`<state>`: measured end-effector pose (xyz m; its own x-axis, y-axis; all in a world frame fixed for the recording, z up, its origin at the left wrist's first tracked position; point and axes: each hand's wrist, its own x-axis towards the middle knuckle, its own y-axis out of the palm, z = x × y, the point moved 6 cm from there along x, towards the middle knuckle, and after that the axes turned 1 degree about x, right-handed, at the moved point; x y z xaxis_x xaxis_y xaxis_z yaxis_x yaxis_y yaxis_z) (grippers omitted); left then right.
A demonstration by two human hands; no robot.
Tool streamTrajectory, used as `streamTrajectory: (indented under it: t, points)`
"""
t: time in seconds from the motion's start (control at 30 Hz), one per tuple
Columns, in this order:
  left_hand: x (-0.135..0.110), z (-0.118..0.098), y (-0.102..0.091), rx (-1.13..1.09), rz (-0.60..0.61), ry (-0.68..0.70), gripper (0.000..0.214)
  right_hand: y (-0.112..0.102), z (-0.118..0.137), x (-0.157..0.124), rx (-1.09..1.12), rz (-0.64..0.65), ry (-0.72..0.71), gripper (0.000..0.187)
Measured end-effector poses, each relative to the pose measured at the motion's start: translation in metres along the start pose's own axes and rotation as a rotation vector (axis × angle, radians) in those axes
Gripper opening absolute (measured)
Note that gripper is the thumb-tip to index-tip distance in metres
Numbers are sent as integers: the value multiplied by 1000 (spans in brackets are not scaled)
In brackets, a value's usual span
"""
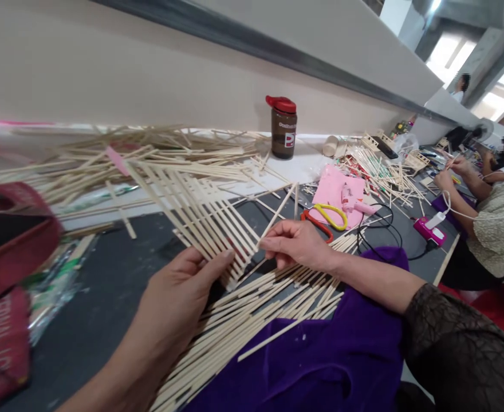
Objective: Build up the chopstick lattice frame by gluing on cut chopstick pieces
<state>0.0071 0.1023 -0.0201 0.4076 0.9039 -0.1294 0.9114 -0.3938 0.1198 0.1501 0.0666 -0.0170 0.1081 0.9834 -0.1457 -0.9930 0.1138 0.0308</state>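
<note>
My left hand (187, 286) is closed on a lattice of thin wooden sticks (196, 212), thumb on top and fingers beneath. The lattice is tilted up, its slats side by side with cross sticks over them. At its right edge my right hand (297, 246) is pinched on a wooden stick (280, 212) that slants up away from the lattice. My fingertips hide the stick's lower end, so whether it touches the lattice I cannot tell. Below both hands lies a bundle of loose sticks (252, 309), partly on a purple cloth (321, 349).
Behind the lattice lies a heap of sticks (84, 154). A dark bottle with a red lid (283, 129) stands by the wall. To the right are scissors (331, 217), a pink glue gun (357, 206), black cable and a pink power strip (430, 232). A person (492, 229) works farther right.
</note>
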Motion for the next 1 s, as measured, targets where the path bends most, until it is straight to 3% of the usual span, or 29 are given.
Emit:
streamTrajectory:
  t: [0.23,0.4,0.57,0.87,1.0]
  points:
    - [1,8,-7,-11,-65,-160,34,0,-4,1,-6,4,-16,35]
    - [1,10,-6,-137,-39,-55,25,-1,-2,-5,-84,-6,-76,24]
    - [3,14,-5,-167,-30,1,21,-5,-2,-7,-124,-18,-127,24]
    - [2,10,-5,-154,-38,-6,21,-3,1,-6,-122,-2,-174,22]
    - [-4,0,-6,-10,-103,-108,22,0,0,-3,-92,25,-152,18]
